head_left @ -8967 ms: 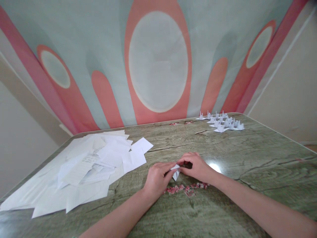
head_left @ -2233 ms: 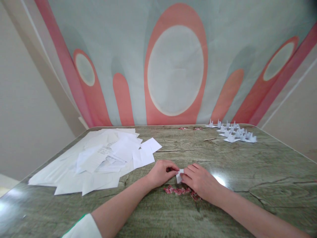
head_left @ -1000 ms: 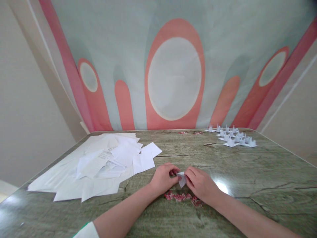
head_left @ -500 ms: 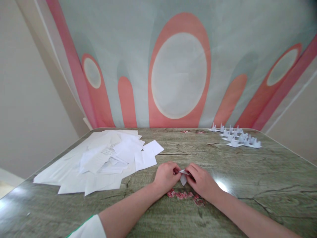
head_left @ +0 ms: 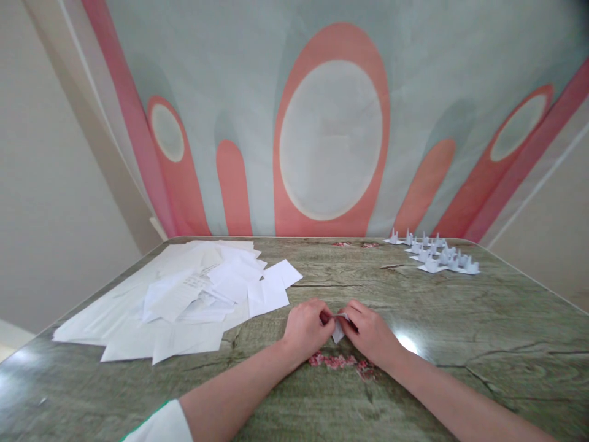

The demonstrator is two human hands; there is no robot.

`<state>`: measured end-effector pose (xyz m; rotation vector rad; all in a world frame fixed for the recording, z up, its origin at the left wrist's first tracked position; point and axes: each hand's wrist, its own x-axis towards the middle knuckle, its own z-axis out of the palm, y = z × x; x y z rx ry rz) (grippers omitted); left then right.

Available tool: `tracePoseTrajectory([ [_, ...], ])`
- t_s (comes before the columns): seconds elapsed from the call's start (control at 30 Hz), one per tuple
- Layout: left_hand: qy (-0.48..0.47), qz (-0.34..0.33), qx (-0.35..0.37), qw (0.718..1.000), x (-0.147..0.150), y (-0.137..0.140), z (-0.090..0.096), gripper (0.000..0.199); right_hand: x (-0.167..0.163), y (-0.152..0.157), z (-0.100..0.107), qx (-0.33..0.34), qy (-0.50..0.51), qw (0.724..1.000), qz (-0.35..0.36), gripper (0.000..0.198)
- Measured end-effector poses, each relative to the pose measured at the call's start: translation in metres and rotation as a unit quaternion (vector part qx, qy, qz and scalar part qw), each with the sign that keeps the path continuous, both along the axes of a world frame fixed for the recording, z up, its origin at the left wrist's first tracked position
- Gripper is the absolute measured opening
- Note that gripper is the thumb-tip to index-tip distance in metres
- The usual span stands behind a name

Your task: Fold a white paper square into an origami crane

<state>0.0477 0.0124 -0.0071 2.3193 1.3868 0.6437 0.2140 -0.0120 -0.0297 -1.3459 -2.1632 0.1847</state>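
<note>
My left hand and my right hand meet near the middle of the green wood-grain table. Together they pinch a small folded piece of white paper, held just above the table top. Its lower point sticks out between the fingers; the rest is hidden by them. A pink flower print on the table lies right in front of my wrists.
A loose pile of white paper sheets covers the table's left side. Several small folded white paper figures stand at the far right corner. Behind the table hangs a patterned grey and pink wall covering.
The two hands stay together on the small paper, turning and pressing it slightly. The view has shifted a little; the piles have not moved.
</note>
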Motion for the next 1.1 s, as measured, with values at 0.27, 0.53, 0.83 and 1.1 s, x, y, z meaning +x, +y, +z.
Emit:
tracePoseTrajectory([
  [0.27, -0.031, -0.032, -0.017, 0.999, -0.014, -0.001, 0.001, 0.018, 0.000, -0.001, 0.001, -0.004, 0.007, 1.000, 0.006, 0.013],
  [0.53, -0.004, -0.016, -0.009, 1.000, -0.010, 0.003, 0.002, 0.015, 0.000, 0.000, 0.002, -0.006, 0.006, 1.000, 0.002, 0.014],
  [0.83, -0.020, -0.048, -0.007, 0.999, -0.010, 0.003, 0.004, 0.022, 0.000, 0.001, 0.003, -0.030, 0.029, 0.999, -0.003, 0.017],
  [1.1, -0.004, -0.038, -0.014, 0.999, -0.008, 0.000, 0.003, 0.013, 0.000, 0.000, 0.005, -0.055, 0.066, 0.996, 0.010, 0.013],
])
